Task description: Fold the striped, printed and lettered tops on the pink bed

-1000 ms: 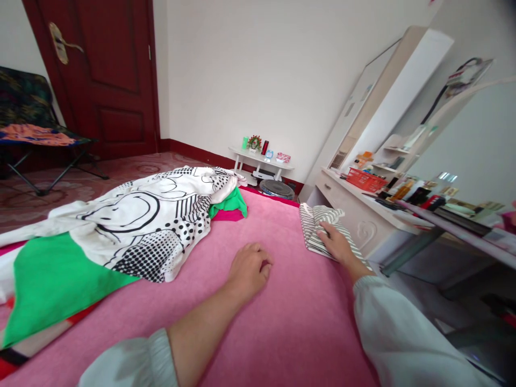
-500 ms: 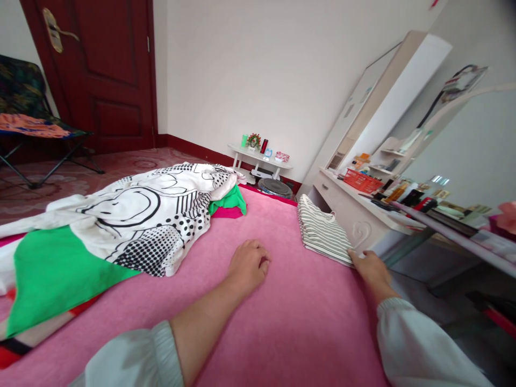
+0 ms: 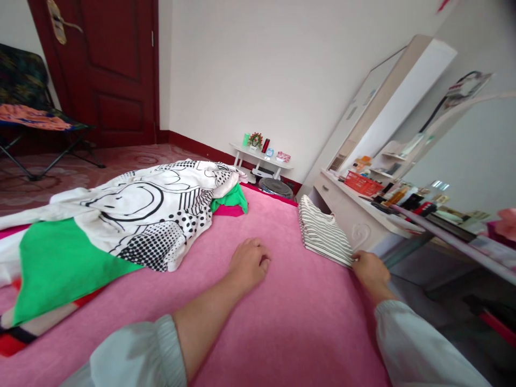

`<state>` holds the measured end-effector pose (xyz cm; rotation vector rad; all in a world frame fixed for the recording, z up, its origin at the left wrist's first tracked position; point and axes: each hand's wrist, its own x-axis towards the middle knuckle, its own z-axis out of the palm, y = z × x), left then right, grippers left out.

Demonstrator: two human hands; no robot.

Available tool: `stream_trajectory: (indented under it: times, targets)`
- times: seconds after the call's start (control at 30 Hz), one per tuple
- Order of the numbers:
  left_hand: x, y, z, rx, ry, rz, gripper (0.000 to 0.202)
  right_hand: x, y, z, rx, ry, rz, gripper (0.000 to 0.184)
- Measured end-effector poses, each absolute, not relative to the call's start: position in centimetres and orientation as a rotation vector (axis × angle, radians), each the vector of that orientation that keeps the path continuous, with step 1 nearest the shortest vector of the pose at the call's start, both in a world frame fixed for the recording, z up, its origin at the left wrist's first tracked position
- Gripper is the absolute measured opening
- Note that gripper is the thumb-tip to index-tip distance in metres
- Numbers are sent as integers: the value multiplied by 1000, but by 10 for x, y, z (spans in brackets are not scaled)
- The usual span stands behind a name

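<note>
My right hand [image 3: 371, 273] pinches the near right corner of a folded white shirt with dark stripes [image 3: 325, 236], which lies flat at the bed's right edge. My left hand [image 3: 249, 264] rests on the pink bedcover [image 3: 298, 317], its fingers loosely bent, a gap beside the thumb and nothing in it. Left of that hand a white garment with a black cartoon print [image 3: 141, 207] is spread over other clothes. Green cloth [image 3: 68, 263] shows from under it, with red and black fabric [image 3: 24, 333] below.
On the right stands a white dressing table [image 3: 346, 207] with a red basket [image 3: 363, 184], bottles and a mirror. A low white shelf [image 3: 260, 155] with small items is beyond the bed. A folding chair [image 3: 36, 121] stands at the left by a dark red door [image 3: 116, 70].
My right hand's fingers have drawn together on the striped shirt's corner; before, the thumb and forefinger were further apart. My left hand stays in place. The view has shifted slightly.
</note>
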<state>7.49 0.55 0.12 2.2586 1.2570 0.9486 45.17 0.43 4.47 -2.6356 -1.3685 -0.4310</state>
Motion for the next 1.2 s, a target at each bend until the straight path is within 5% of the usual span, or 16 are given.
stream_trajectory:
  times: [0.23, 0.53, 0.73, 0.93, 1.2]
  targets:
    - [75, 6, 1, 2252, 1271, 925, 17, 384, 21, 35, -1691, -2206, -545, 36]
    - [75, 6, -2, 2257, 1258, 948, 17, 375, 33, 31, -1624, -2091, -216, 22]
    - [76, 7, -2, 2252, 1265, 945, 17, 389, 40, 41, -1551, -1783, 163, 34]
    - [76, 7, -1, 2256, 1268, 943, 17, 385, 40, 24, -1837, -1827, -441, 53]
    - [74, 8, -1, 2279, 1242, 937, 16, 336, 38, 5, -2555, -1785, -151, 57]
